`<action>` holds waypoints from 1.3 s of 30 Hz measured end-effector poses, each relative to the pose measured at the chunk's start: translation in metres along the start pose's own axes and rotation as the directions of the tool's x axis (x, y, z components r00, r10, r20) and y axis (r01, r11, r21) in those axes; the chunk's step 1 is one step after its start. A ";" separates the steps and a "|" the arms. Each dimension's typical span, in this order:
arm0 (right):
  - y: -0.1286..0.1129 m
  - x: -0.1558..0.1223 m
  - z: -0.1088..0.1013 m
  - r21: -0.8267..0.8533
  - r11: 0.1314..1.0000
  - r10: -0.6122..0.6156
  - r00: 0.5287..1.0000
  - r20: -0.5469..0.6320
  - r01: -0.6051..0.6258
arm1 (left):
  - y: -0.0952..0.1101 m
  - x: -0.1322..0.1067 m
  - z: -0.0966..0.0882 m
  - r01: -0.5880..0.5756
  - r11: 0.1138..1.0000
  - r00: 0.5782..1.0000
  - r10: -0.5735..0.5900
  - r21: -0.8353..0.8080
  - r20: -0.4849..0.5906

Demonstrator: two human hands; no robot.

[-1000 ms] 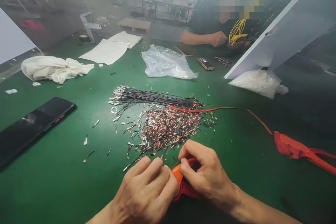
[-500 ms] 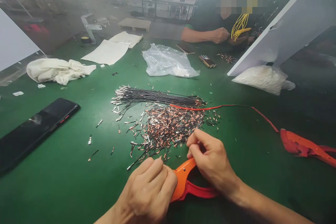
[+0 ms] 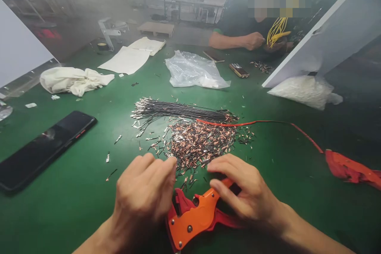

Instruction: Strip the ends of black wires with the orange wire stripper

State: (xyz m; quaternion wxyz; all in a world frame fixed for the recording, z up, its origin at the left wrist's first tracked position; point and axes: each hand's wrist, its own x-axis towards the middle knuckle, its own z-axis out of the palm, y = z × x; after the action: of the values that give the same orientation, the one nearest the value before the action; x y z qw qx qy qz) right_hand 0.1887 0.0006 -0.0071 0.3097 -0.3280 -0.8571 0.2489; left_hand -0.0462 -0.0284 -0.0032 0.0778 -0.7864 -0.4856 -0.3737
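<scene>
An orange and red wire stripper (image 3: 193, 220) lies low in front of me, its jaw end toward the left. My left hand (image 3: 145, 190) is closed, just left of and above the jaw end; anything inside its fingers is hidden. Over the stripper's handles hovers my right hand (image 3: 244, 186), thumb and fingers apart, with nothing visible between them. Beyond both hands is a heap of short black wire pieces with copper ends (image 3: 199, 143). Behind the heap lies a bundle of long black wires (image 3: 181, 109) with metal terminals at the left ends.
A black phone (image 3: 47, 147) lies left, near a white cloth (image 3: 74, 80). Farther back are paper sheets (image 3: 125, 60), a clear plastic bag (image 3: 196, 69) and a white panel (image 3: 318, 27). Red-orange pliers (image 3: 351, 168) sit right. Opposite, a person (image 3: 238, 41) handles yellow wires.
My left hand has moved left and up, uncovering the stripper's jaw end. My right hand has opened from a pinch. The view has shifted slightly.
</scene>
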 end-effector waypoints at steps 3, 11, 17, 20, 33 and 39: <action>-0.007 -0.003 -0.014 -0.082 0.995 -0.040 0.961 0.273 0.064 | -0.008 0.006 -0.005 0.005 1.000 0.996 -0.006 -0.007 -0.087; -0.018 -0.005 -0.026 -0.181 0.983 0.094 0.853 0.513 0.000 | -0.012 0.006 -0.006 0.122 0.992 0.971 -0.126 -0.030 -0.205; -0.010 -0.009 -0.019 -0.210 0.974 -0.038 0.972 0.232 0.088 | -0.005 -0.002 -0.005 0.169 0.983 0.949 -0.182 -0.072 -0.258; -0.006 -0.005 -0.025 -0.024 0.992 0.123 0.990 0.067 -0.121 | 0.000 -0.002 -0.008 0.101 0.993 0.940 -0.115 -0.061 -0.320; -0.009 0.002 -0.017 0.888 -0.023 0.481 0.773 0.413 -0.460 | 0.021 -0.011 0.013 -0.076 0.950 0.996 0.056 -0.304 -0.074; -0.014 -0.007 -0.007 0.847 -0.241 0.192 0.832 0.520 -0.474 | 0.010 -0.009 0.008 0.069 0.969 0.987 -0.101 -0.238 -0.127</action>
State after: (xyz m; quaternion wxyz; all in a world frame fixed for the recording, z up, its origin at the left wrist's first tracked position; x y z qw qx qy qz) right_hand 0.1921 -0.0115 0.0043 0.2809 -0.1817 -0.2776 0.9005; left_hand -0.0363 -0.0359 -0.0121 0.0022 -0.7407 -0.4653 -0.4847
